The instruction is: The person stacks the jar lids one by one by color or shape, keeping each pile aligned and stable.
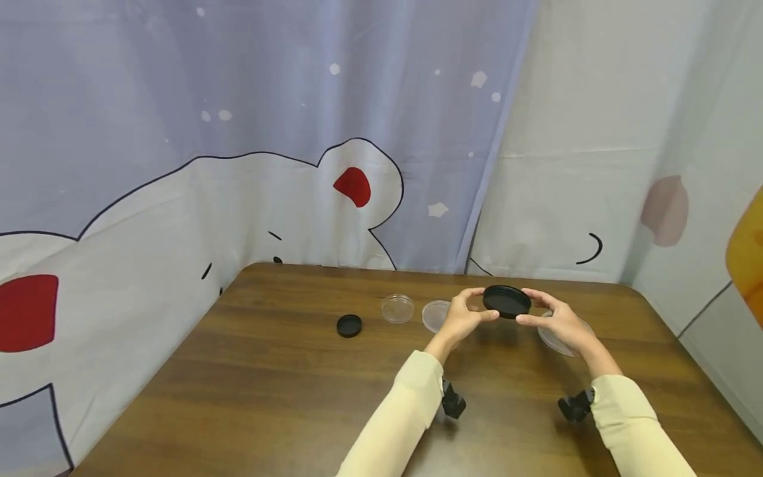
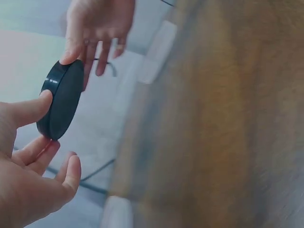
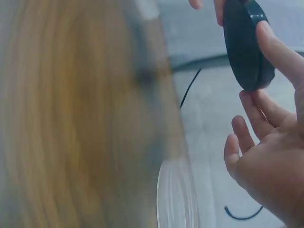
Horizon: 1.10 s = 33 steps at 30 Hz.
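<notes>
A black, round, shallow dish [image 1: 507,302] is held up above the table by both hands, one at each side. My left hand [image 1: 462,320] pinches its left edge between thumb and fingers; my right hand [image 1: 559,323] pinches the right edge in the same way. From the left wrist, the dish [image 2: 67,102] shows its smooth dark underside and shiny side wall. The right wrist view has the dish [image 3: 241,45] partly cut off at the top. Whether it is one piece or a dish with a lid, I cannot tell.
On the brown wooden table [image 1: 286,391] stand a smaller black round dish [image 1: 349,325] and a clear round dish [image 1: 397,309]. Two more clear dishes lie partly behind the hands, one left [image 1: 434,317], one right [image 1: 556,342]. A printed curtain [image 1: 268,86] hangs behind the table.
</notes>
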Each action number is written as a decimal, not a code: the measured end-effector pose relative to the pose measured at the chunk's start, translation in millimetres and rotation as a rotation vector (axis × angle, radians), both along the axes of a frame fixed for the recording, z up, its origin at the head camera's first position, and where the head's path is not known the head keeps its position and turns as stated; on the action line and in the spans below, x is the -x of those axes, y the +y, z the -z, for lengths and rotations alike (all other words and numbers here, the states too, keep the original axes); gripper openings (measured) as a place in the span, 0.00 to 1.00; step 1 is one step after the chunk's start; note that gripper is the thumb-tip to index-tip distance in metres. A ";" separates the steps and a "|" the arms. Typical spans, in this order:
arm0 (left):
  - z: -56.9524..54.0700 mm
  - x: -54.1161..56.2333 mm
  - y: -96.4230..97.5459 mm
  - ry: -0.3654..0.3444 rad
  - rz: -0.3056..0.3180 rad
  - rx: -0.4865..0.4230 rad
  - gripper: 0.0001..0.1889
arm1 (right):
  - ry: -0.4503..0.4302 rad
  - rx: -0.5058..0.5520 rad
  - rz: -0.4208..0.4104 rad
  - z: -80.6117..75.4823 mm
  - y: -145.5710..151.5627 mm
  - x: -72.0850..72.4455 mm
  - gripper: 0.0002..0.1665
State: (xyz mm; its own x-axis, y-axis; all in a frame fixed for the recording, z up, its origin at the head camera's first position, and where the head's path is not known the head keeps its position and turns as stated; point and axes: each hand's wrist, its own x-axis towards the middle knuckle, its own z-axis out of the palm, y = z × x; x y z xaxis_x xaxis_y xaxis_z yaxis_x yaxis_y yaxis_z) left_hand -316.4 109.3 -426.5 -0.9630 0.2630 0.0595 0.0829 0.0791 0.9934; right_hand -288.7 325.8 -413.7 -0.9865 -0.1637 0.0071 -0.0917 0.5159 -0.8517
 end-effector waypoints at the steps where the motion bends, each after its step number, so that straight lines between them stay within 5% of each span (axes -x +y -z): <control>1: -4.7 0.0 -4.4 0.025 0.002 -0.002 0.30 | 0.003 0.049 0.002 -1.7 -3.7 -0.5 0.46; 10: -30.0 -5.9 -38.4 0.103 0.010 -0.079 0.29 | 0.037 0.370 -0.008 -15.8 -39.5 -4.3 0.41; 22: -41.9 -23.2 -68.5 0.103 0.055 -0.220 0.29 | 0.140 0.392 -0.009 -28.2 -73.8 -21.1 0.37; 33: -46.8 -29.0 -100.9 0.096 0.058 -0.192 0.29 | 0.148 0.411 -0.020 -29.4 -103.7 -23.9 0.39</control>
